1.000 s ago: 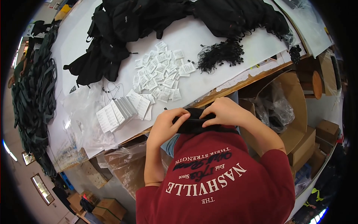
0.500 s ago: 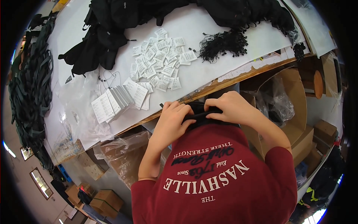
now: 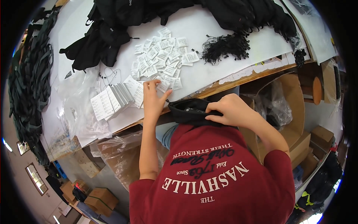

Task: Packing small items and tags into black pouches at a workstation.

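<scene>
My right hand [image 3: 232, 111] pinches the edge of a black fabric pouch [image 3: 186, 112] between thumb and fingers. The pouch lies against my front at the table's edge, its mouth gaping. My left hand [image 3: 153, 99] reaches over the table edge, thumb and fingers spread around a small white printed packet [image 3: 163, 86] at the near side of a pile. Whether the fingertips touch that packet I cannot tell. The pile of white packets [image 3: 162, 56] spreads over the white tabletop. Beside my left hand stands a row of folded white printed leaflets [image 3: 112, 100].
Black fabric bags [image 3: 149, 13] lie heaped along the back of the table. A tangle of black cords [image 3: 226, 47] sits right of the packets. Clear plastic bags [image 3: 80, 108] lie at left, near dark hanging straps [image 3: 31, 86]. An open cardboard box [image 3: 294, 93] stands below right.
My left hand has let go of the black pouch and moved up and left to the packets. My right hand stays on the pouch, whose opening now shows more.
</scene>
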Available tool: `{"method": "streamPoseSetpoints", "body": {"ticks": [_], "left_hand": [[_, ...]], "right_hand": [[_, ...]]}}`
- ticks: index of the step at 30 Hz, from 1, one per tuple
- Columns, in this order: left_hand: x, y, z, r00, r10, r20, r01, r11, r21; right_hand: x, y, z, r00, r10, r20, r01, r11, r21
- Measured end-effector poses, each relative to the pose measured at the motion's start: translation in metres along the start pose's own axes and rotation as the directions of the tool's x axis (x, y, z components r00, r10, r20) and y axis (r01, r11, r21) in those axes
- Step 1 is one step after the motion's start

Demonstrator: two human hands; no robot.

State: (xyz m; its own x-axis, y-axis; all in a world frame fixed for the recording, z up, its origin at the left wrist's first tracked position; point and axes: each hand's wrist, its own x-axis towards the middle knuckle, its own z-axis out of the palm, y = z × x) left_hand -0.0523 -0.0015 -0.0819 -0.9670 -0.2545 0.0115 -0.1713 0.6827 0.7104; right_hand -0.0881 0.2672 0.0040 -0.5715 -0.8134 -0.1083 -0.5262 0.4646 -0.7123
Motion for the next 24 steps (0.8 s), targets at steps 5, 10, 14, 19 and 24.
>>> {"method": "streamPoseSetpoints", "body": {"ticks": [5, 10, 14, 19, 24], "left_hand": [[-0.001, -0.009, 0.009, 0.999, 0.015, 0.029, -0.015, 1.0, 0.018], [0.003, -0.001, 0.002, 0.988, 0.13, -0.081, -0.12, 0.986, 0.114], [0.004, -0.005, -0.001, 0.988, 0.137, -0.066, -0.128, 0.984, 0.124], [-0.002, 0.006, -0.021, 0.973, -0.027, -0.229, -0.003, 0.992, -0.129], [-0.017, 0.052, -0.035, 0.936, 0.318, -0.152, -0.34, 0.929, -0.147]], "right_hand": [[0.003, -0.004, -0.002, 0.997, 0.042, 0.059, -0.04, 0.998, -0.042], [0.005, 0.0, 0.001, 1.0, 0.007, -0.005, -0.007, 0.998, -0.059], [0.008, -0.002, 0.003, 1.0, -0.026, -0.009, 0.025, 0.997, -0.077], [0.012, 0.001, 0.006, 0.997, -0.051, -0.055, 0.043, 0.99, -0.132], [0.021, -0.002, 0.004, 0.986, -0.153, -0.061, 0.132, 0.955, -0.265]]}}
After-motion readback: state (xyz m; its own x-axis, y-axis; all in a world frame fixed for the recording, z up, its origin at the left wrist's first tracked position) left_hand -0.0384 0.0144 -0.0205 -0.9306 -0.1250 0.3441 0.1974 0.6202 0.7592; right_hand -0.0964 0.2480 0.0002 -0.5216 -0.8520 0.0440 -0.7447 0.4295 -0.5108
